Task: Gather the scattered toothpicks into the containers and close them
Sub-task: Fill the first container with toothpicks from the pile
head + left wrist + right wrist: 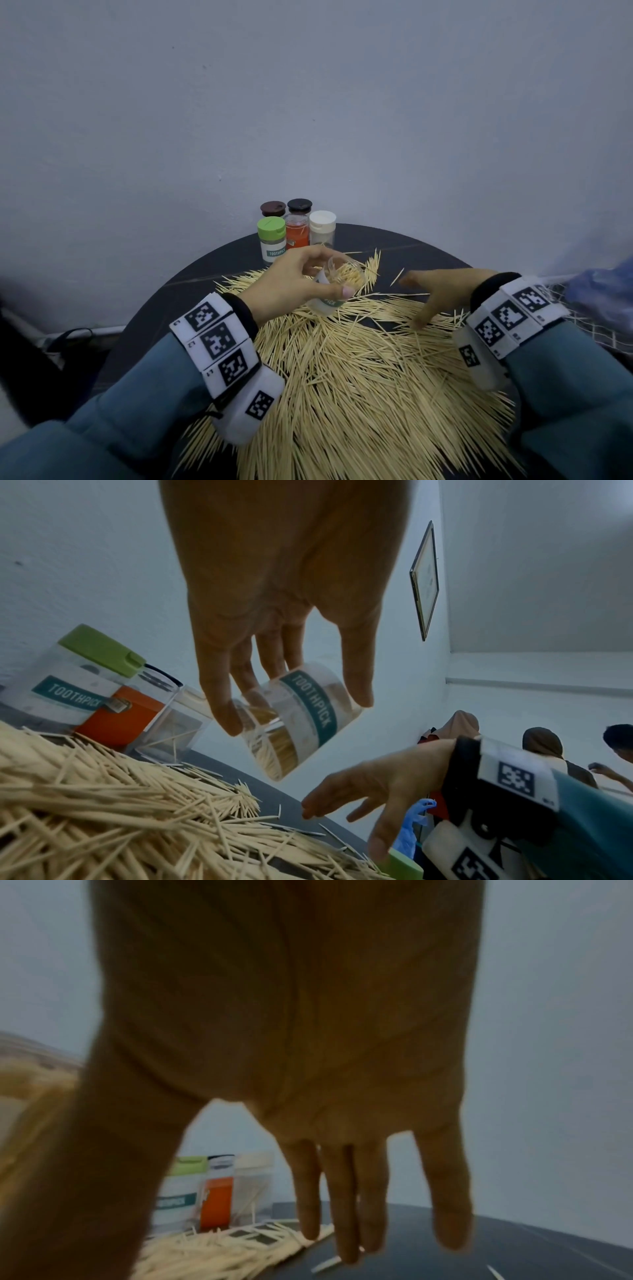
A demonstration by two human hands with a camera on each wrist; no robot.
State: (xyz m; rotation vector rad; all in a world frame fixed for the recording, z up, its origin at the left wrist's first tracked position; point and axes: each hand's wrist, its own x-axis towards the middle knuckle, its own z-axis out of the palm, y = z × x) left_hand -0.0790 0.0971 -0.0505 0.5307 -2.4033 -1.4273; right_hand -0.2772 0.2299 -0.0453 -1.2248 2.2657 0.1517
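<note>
Head view, frame centre: left hand (294, 284) grips the light, slippery open container (337, 287) by its sides; right hand (442, 294), fingers spread, hovers over stiff, thin toothpicks (359, 377).

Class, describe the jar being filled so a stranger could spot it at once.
On the round dark table, above the toothpicks, the left hand holds a clear jar. Unlike the capped jars by the wall, it is lidless, tilted and held.

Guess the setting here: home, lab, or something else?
Probably a shared indoor data-collection room, not a home. A small round dark table stands against a plain pale wall, several other people sit in the background of the left wrist view, and a framed sheet hangs on the wall.
</note>
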